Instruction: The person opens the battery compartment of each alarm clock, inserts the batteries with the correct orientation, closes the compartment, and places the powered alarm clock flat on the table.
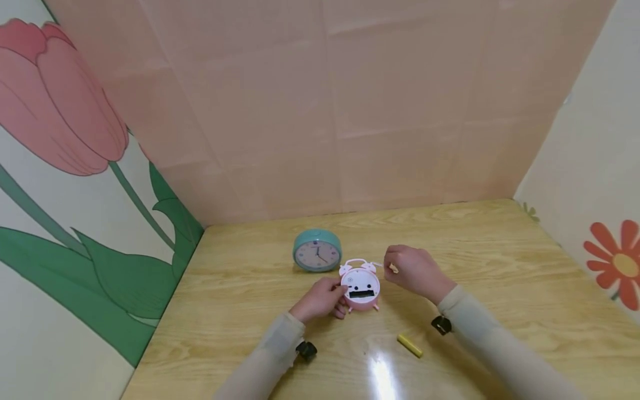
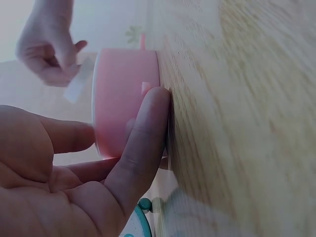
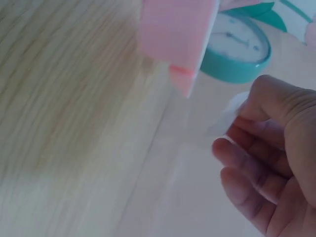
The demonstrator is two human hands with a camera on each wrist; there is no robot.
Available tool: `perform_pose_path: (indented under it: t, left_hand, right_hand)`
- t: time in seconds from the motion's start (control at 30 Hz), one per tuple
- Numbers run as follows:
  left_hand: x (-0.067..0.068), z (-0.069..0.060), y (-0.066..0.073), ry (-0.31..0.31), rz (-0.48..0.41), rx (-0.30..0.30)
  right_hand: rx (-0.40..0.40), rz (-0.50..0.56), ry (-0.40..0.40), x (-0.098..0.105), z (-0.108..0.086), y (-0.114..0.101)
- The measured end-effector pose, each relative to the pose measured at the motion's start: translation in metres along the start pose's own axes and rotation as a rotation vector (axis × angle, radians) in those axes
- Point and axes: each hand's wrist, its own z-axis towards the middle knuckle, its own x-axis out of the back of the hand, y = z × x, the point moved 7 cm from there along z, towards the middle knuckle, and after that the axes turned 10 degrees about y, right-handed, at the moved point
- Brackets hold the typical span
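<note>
A pink twin-bell alarm clock [image 1: 361, 303] lies with its white back up on the wooden table, and a dark battery slot shows open in that back. My left hand [image 1: 321, 299] grips the clock's left side, thumb at the back's rim and fingers along the pink casing [image 2: 121, 103]. Just right of the bells, my right hand [image 1: 416, 272] pinches a thin white piece [image 3: 229, 116] between thumb and forefinger, apart from the clock. It looks like a battery cover. A small yellow battery [image 1: 410, 345] lies on the table, nearer to me.
A teal round clock [image 1: 318, 236] stands behind the pink one, close to its bells. The wooden table [image 1: 240, 311] meets a pinkish wall covering [image 1: 350, 111] at the back. Flower-painted walls rise at both sides.
</note>
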Motion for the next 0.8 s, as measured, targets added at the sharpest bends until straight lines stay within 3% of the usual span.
perform_pose_path:
  t: [0.4,0.57,0.8]
  left_hand:
    - [0.001,-0.003,-0.003,0.006,-0.008,0.007]
    - [0.0,-0.002,-0.003,0.007,-0.009,0.012]
    - [0.0,0.0,0.0,0.007,-0.004,-0.002]
  right_hand:
    - [-0.139,-0.01,-0.255,-0.036,-0.02,0.025]
    - [-0.157,-0.009,-0.302,-0.042,-0.025,0.027]
    - [-0.148,0.0,-0.309,-0.045,-0.028,0.029]
